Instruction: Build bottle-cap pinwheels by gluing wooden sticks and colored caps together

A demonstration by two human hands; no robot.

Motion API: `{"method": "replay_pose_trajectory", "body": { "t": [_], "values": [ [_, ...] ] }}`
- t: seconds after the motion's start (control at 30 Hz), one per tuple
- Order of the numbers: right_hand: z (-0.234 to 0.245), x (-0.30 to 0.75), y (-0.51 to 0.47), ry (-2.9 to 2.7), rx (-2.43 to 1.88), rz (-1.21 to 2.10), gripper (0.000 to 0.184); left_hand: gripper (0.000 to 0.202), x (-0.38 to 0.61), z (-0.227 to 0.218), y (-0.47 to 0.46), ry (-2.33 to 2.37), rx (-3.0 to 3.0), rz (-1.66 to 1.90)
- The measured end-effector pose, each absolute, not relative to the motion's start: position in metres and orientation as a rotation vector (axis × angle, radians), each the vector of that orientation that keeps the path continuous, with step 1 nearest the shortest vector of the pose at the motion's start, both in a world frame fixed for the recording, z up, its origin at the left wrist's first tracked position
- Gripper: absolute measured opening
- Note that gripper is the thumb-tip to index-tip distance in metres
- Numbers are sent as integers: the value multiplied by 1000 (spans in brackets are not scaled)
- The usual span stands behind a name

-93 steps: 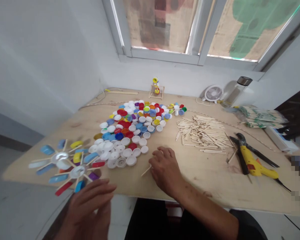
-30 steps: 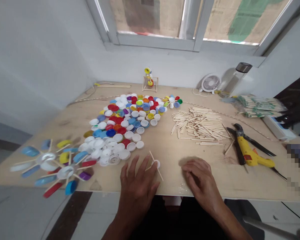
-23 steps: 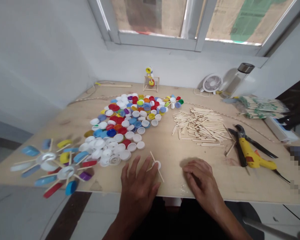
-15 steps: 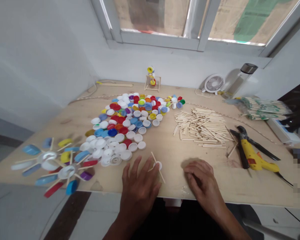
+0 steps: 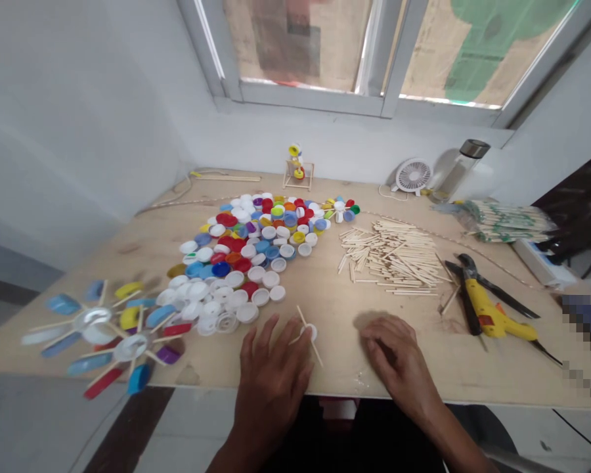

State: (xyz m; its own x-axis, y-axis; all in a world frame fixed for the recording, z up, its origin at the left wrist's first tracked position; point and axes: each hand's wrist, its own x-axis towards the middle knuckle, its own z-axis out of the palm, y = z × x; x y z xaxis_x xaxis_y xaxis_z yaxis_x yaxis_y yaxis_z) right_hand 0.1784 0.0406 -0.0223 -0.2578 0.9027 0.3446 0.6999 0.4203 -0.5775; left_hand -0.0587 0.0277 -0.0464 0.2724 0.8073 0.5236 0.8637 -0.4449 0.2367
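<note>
My left hand [image 5: 274,368] lies palm down near the table's front edge, fingers spread. Its index fingertip touches a small white bottle cap [image 5: 310,332] with thin wooden sticks [image 5: 317,353] sticking out of it; part of this piece is hidden under the fingers. To the right, my right hand [image 5: 396,355] rests on its side on the wood, fingers loosely curled together, and nothing shows in it. Left of my left hand spreads a heap of bottle caps [image 5: 236,278], white ones nearest. Beyond my right hand lies a pile of short wooden sticks [image 5: 398,253].
Two wheel-like pieces of caps and sticks [image 5: 132,347] sit at the left edge. A yellow glue gun [image 5: 487,312] and black-handled pliers [image 5: 467,282] lie at right. Behind are a small white fan [image 5: 414,175], a bottle [image 5: 460,172], bagged sticks [image 5: 515,220] and a small stick-frame model [image 5: 298,172].
The camera view has tilted up slightly, so the table things appear lower. Both hands keep nearly the same pose, and the white cap with sticks stays under the left fingers.
</note>
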Motion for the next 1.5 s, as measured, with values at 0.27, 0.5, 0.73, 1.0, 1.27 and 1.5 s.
{"method": "replay_pose_trajectory", "body": {
  "t": [0.27,0.5,0.73,1.0,1.27,1.5],
  "values": [
    [-6,182,110,-2200,-1592,-24,16,44,-61,-51,28,-1521,-2461,-957],
    [-10,176,143,-2292,-1623,-198,14,44,-61,-50,27,-1528,-2443,-1036],
    [-9,179,129,-2286,-1477,-143,17,41,-66,-50,27,-1548,-2450,-1164],
    [-1,164,74,-2230,-1249,190,11,25,-69,-46,27,-1618,-2402,-1249],
    [-11,145,72,-2169,-1127,549,11,18,-68,-40,39,-1648,-2422,-1179],
    [-19,131,80,-2213,-1121,568,13,20,-68,-34,44,-1676,-2440,-1182]
  ]
}}
